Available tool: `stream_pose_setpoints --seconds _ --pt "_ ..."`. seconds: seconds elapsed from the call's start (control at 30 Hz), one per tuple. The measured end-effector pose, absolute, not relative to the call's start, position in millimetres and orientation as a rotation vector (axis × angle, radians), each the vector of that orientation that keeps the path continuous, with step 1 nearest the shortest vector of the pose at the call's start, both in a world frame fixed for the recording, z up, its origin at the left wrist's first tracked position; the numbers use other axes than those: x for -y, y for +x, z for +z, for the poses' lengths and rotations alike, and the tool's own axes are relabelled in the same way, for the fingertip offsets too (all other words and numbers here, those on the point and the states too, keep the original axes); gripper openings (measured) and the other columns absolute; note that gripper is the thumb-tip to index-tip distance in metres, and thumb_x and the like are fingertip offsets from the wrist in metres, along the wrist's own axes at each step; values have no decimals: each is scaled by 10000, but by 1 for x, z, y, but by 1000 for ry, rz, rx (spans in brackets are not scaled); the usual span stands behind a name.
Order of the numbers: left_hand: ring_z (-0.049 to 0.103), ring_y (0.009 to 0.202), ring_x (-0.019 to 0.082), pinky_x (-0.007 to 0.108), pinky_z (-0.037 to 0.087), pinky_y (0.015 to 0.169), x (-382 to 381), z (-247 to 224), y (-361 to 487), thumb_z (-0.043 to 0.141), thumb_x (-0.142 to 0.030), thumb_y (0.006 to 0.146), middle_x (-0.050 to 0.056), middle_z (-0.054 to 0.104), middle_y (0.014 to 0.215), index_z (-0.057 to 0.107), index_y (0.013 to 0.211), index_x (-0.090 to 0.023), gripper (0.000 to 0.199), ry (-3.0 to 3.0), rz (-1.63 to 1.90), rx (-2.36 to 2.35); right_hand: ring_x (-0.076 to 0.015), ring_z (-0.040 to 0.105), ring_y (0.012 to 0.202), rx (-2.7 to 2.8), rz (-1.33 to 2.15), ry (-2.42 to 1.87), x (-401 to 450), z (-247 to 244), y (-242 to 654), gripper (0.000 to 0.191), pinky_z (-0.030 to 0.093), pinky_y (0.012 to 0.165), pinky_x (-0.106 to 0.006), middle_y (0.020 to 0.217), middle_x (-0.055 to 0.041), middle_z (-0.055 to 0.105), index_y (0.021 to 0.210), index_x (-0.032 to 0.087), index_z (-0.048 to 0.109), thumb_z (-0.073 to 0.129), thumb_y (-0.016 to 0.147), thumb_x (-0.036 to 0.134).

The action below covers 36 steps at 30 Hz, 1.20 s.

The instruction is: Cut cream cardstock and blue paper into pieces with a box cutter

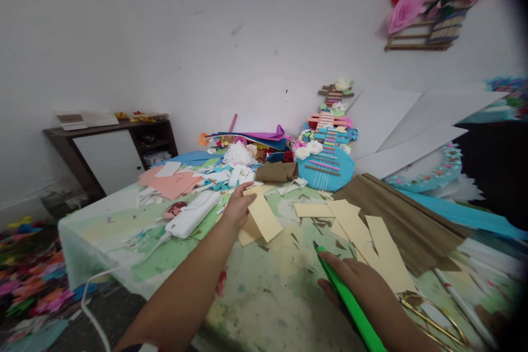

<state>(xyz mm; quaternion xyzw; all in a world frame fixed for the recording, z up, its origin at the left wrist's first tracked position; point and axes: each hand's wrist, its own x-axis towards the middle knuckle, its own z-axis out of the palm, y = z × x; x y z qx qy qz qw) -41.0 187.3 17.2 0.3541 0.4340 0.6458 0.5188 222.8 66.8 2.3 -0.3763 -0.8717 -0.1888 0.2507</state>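
Observation:
My left hand (239, 206) reaches over the middle of the table, its thumb and fingers closed at the upper end of a cream paper strip (266, 217). A darker tan piece of paper (249, 229) lies partly under that strip. In my right hand (358, 280) is a long green utility knife (344, 292), its dark tip pointing away from me above the table. Several more cream paper strips (385, 250) lie overlapping just beyond and to the right of that hand. Gold-handled scissors (433, 316) rest beside my right wrist.
A white power strip (193, 214) with a cord lies left of my left arm. Brown paper (396, 220) spreads at the right. A blue guitar-shaped craft (325, 168) leans at the back wall. Paper scraps and pink sheets (171, 181) cover the far left. A cabinet (111, 154) stands beyond.

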Motion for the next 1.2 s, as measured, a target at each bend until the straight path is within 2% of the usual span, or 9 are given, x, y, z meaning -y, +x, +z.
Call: stream_pose_setpoints --seconds 0.2,0.3,0.37,0.83,1.1,1.2 --pt "590 522 126 268 494 527 -191 14 -44 618 -78 662 -13 593 681 490 1098 -146 460 803 1536 -1131 -144 573 522 2392 -517 -1055 -68 -2 224 278 393 498 -248 625 -9 618 1052 160 549 414 852 297" --pt "568 556 99 249 489 524 -194 11 -46 563 -172 804 3 589 758 502 1076 -133 281 792 1518 -1208 -149 579 542 2384 -512 -1064 -68 -3 225 282 404 509 -251 643 -11 625 1065 168 539 421 848 304" --pt "569 623 99 251 494 549 -196 10 -47 513 -246 858 21 584 848 508 1072 -134 241 785 1513 -1253 -153 578 540 2389 -505 -1054 -68 -2 224 286 404 501 -254 648 -15 624 1068 163 532 430 843 306" --pt "576 846 163 344 503 703 -200 4 -51 510 -286 860 68 552 1049 500 1115 -145 291 830 1501 -1394 -159 570 550 2390 -508 -1068 -66 -1 224 287 388 511 -260 644 -13 612 1070 174 512 432 842 328" --pt "575 863 168 355 500 719 -194 -8 -52 512 -291 859 70 554 1056 511 1102 -145 283 902 1296 -1370 -161 560 540 2399 -493 -1069 -64 1 224 300 380 503 -264 638 -10 599 1086 174 511 452 835 327" --pt "568 885 174 359 495 736 -188 -19 -44 504 -299 863 69 554 1071 529 1081 -161 259 952 1379 -1377 -152 562 528 2407 -501 -1033 -65 2 223 283 382 496 -256 624 -8 599 1069 162 523 443 839 306"
